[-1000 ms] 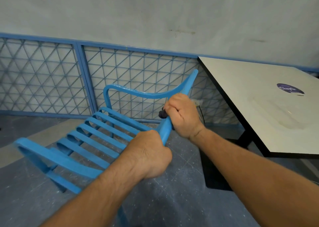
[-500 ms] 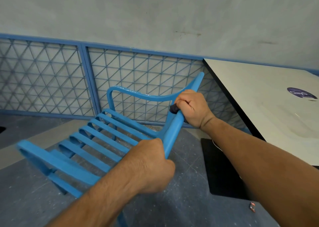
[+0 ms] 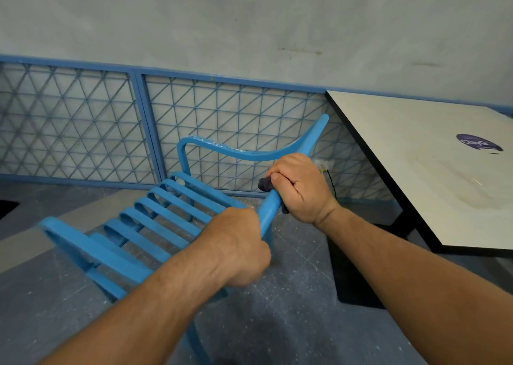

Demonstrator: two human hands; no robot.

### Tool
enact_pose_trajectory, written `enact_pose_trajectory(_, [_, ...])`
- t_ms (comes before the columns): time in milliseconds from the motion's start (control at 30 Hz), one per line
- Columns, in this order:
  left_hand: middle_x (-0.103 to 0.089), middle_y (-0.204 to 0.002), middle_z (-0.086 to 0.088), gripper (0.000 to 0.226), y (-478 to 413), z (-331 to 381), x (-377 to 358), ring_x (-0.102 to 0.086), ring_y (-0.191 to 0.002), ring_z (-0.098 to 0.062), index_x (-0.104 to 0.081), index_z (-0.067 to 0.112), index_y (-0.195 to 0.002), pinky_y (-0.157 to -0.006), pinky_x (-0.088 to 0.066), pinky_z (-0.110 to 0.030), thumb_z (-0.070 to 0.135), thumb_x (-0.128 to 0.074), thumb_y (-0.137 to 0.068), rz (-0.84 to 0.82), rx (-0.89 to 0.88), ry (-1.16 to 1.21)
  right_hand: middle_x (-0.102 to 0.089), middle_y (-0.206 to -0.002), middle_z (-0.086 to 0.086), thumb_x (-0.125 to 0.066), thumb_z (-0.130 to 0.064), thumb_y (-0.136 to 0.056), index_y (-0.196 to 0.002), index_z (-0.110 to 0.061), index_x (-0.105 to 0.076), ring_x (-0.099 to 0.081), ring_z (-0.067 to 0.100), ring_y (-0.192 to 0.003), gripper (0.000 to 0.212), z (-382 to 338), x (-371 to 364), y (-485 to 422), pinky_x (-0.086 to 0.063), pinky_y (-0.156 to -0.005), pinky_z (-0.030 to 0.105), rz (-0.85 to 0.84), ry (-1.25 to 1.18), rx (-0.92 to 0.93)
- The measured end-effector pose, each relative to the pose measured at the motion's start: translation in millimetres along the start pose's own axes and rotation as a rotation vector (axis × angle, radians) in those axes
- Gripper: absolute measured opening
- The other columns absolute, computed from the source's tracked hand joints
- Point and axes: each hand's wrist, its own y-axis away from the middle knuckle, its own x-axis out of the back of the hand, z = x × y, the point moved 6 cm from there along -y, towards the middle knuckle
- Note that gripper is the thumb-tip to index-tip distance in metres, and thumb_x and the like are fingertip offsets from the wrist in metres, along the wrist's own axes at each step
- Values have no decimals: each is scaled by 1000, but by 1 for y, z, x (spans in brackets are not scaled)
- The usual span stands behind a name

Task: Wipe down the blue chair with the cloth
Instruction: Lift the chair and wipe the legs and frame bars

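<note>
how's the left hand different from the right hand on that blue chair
The left hand grips the blue chair bare, while the right hand holds a dark cloth against the rail. The left hand sits lower on the rail, nearer the camera; the right hand is higher up, toward the rail's free tip. Both are curled round the same rail.
</note>
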Motion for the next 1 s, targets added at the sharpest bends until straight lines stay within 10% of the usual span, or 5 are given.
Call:
enact_pose_trajectory(567, [-59,-77,1,9,15,-41,13,-58,-65,-15,-54,21,-81,-62,-53,-33,28,-59,-81,-105,-174,-84,-63,-63,-2,-30,-43,-78,-62,-17,-62,-57,23,-68,44,10,11,-7,-44,-78,43,-114,257,-167])
enact_pose_trajectory(1000, [-48,-76,6,25,-28,-36,26,-50,-66,-11,-45,24,-87,-62,-44,-29,48,-49,-93,211,-52,-390,-53,-63,-7,-39,-30,-86,-62,-19,-58,-48,17,-67,33,-17,-5,10,-34,-75,36,153,328,-250])
